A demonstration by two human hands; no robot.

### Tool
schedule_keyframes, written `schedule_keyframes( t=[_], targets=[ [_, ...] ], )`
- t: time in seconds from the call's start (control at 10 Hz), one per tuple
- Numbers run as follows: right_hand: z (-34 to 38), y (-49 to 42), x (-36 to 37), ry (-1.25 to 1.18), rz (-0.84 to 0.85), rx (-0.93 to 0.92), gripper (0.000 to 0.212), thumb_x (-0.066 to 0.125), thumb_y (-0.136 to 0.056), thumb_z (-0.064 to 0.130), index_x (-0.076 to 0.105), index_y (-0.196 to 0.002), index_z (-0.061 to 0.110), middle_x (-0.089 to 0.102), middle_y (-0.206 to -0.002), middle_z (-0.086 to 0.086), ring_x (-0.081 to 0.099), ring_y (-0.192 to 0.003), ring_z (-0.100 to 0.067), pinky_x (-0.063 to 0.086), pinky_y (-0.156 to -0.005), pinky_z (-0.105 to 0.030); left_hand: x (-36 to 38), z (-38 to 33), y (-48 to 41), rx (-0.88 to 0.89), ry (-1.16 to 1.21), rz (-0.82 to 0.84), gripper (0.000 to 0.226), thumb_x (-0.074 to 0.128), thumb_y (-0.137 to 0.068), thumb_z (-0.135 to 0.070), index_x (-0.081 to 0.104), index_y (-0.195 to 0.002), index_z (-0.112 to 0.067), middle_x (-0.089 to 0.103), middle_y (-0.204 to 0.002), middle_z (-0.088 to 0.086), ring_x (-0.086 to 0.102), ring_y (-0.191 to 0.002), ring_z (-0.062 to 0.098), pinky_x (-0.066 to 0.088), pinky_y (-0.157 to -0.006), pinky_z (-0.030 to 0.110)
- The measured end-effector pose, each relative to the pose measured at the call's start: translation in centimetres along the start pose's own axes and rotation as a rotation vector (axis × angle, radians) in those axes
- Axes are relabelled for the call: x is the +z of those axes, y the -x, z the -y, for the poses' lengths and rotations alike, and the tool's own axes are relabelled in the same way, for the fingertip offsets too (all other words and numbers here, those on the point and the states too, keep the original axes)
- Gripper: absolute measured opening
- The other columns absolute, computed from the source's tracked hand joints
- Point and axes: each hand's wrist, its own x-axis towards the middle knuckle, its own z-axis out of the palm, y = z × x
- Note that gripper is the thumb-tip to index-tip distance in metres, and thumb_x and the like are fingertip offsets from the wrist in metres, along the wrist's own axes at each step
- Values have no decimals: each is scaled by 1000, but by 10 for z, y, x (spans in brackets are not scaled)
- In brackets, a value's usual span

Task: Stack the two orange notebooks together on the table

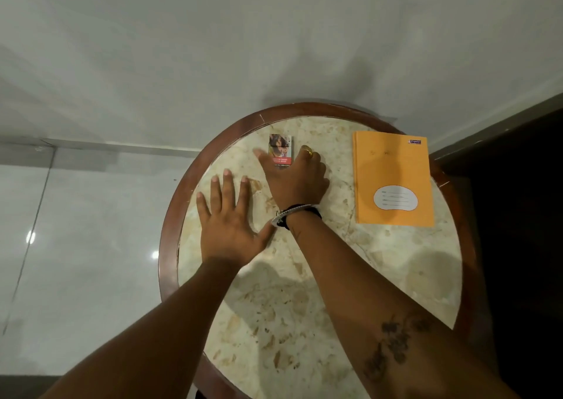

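Round marble-topped counter [380, 261] with a dark wooden rim, set against a pale wall and glossy tiled floor. Left hand [227, 216] pressed flat on the stone, fingers spread wide, holding nothing. Right hand [294, 176] reaching across above it, ring and dark wristband showing, thumb and fingers bracketing a small printed pack [280, 152] near the far edge; touching it, though whether actually clamped on it cannot be told. Further right, well apart from both hands, one orange notebook [393, 179] lying flat, label oval toward the near end, its far corner close to the rim. Only one orange cover visible; whether a second sits beneath it cannot be told. Risks from here, as a judgement: attention spent on the pack rather than the notebook; crossed arms hampering a reach to the right; a careless slide nudging the notebook over the nearby rim.
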Motion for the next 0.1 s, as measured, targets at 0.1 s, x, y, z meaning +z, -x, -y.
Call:
schedule_keyframes(
  t=[0.1],
  targets=[
    [-9,15,-35,-142,-136,0,94,41,-82,78,47,-142,6,59,-137,-15,57,-124,-34,45,-98,-49,1,2,5,-10,-13,0,107,15,-86,-90,13,-166,-19,0,-174,16,-3,-160,36,1,-126,61]
  ],
)
